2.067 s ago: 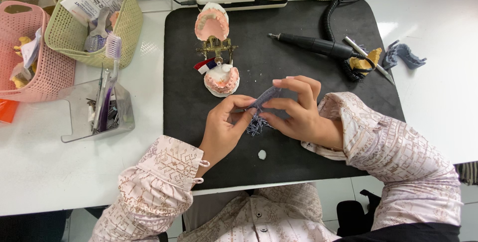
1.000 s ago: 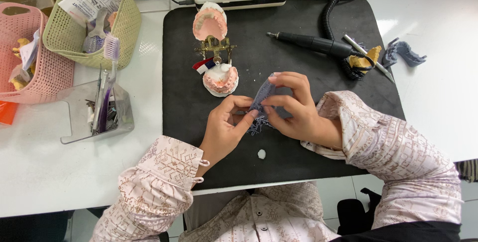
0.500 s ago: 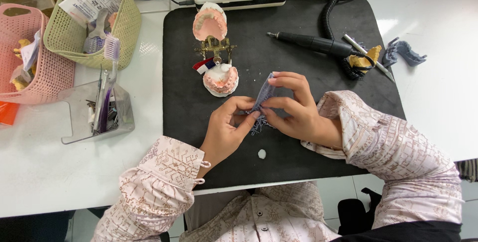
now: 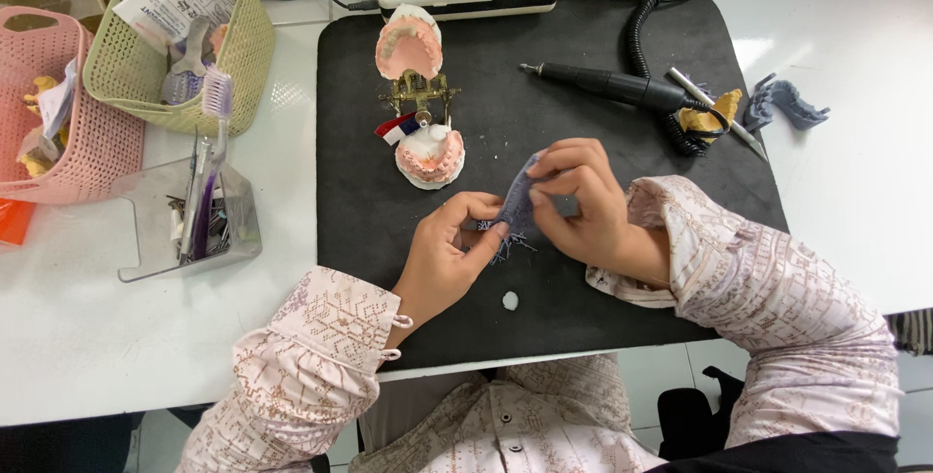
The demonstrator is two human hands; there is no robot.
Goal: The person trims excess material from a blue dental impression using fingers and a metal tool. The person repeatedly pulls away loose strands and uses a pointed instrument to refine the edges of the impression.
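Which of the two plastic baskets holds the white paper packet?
The yellow-green basket, nearer the black mat. The white packet sticks out of it; the pink basket sits farther left.

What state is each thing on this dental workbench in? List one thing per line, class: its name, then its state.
Left hand: pinching the grey piece.
Right hand: gripping the grey piece from above.
Grey piece: held between both hands, above the mat.
Denture articulator: hinged open, teeth facing up.
Handpiece: lying unused on the black mat.
Green basket: upright, filled.

left hand (image 4: pixel 449 257): fingers curled, thumb pinching, my palm inward
right hand (image 4: pixel 580 203): fingertips pinched, just beside left
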